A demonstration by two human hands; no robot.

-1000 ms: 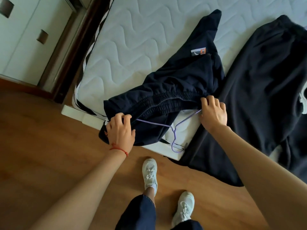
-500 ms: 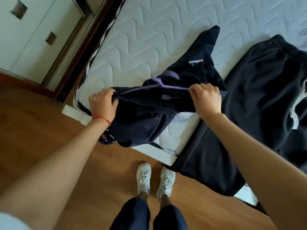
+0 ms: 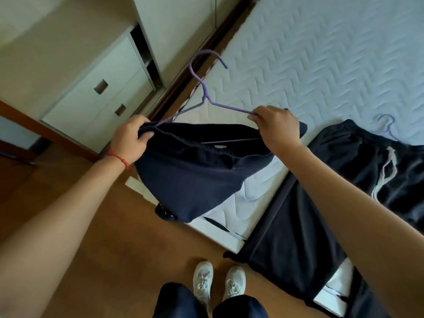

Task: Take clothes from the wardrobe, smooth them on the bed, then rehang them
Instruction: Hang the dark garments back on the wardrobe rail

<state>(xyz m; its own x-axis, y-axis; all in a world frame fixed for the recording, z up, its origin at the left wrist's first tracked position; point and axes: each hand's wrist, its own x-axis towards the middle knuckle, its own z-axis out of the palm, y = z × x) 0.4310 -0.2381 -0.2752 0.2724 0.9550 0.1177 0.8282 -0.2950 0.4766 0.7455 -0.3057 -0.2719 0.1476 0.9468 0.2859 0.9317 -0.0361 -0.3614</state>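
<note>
Left hand [image 3: 130, 138], red string bracelet [image 3: 119, 159] at the wrist, fingers curled tight around one end of the waistband and the left shoulder of the purple wire hanger [image 3: 206, 97]. Right hand [image 3: 276, 128] up at centre frame, clenched around the other shoulder of the hanger together with the far end of the waistband. Between the two fists, stretched out in mid-air, navy shorts [image 3: 190, 177] with an elastic waistband, draped over the hanger's lower bar and hanging down toward the lower centre, clear of the mattress. Hook pointing up and away toward the upper centre, over the edge of the bed.

Further out, white quilted mattress [image 3: 332, 65] filling the upper right. At right, black trousers [image 3: 305, 226] with a white drawstring spread flat, legs spilling over the bed's near edge toward the floor. Just above their waistband, a second purple hanger [image 3: 387, 125] lying on the mattress, partly blurred. Upper left, white wardrobe [image 3: 103, 92] with recessed handles, one door slightly ajar. Wooden floor [image 3: 80, 260] across the lower left. Bottom centre, two white sneakers [image 3: 218, 281] below dark trouser legs, toes toward the bed.
</note>
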